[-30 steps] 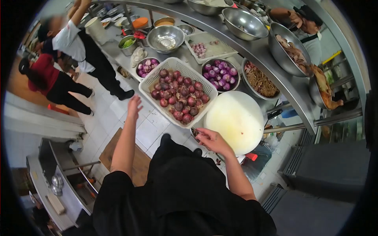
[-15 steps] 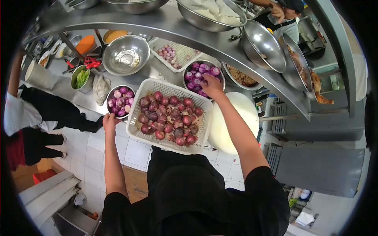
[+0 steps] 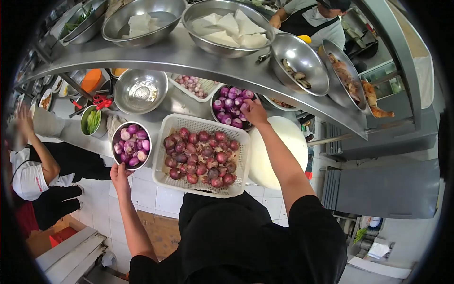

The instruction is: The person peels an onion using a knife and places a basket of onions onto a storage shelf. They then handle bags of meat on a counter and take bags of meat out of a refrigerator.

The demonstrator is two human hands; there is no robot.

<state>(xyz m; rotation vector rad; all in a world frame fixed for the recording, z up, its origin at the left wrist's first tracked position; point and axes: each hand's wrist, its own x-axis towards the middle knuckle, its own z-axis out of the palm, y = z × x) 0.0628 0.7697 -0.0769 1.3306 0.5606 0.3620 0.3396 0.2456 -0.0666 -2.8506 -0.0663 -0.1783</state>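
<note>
My left hand [image 3: 122, 176] grips the near rim of a round metal container [image 3: 114, 144] filled with peeled red onions [image 3: 134, 143]. At the right rim of a metal bowl [image 3: 213, 112], my right hand [image 3: 254, 112] has its fingers curled beside more peeled purple onions [image 3: 230, 105]. Whether an onion is between those fingers is hidden. Between my arms, near my body, a white perforated plastic crate [image 3: 202, 188] holds many unpeeled red onions [image 3: 203, 158]. To the crate's right is a round, pale flat surface [image 3: 280, 150], partly under my right forearm.
A steel shelf [image 3: 142, 57] crosses above the counter, bearing several metal bowls. Behind the crate are a wide metal bowl [image 3: 141, 91] and a basket of small shallots [image 3: 191, 86]. Red-handled scissors [image 3: 101, 102] lie left. Co-workers stand at the left [image 3: 35, 175] and far right [image 3: 314, 23].
The view has tilted, showing more of the shelf. My right hand has shifted from over the onions to the bowl's right rim. The container at my left hand looks larger and closer.
</note>
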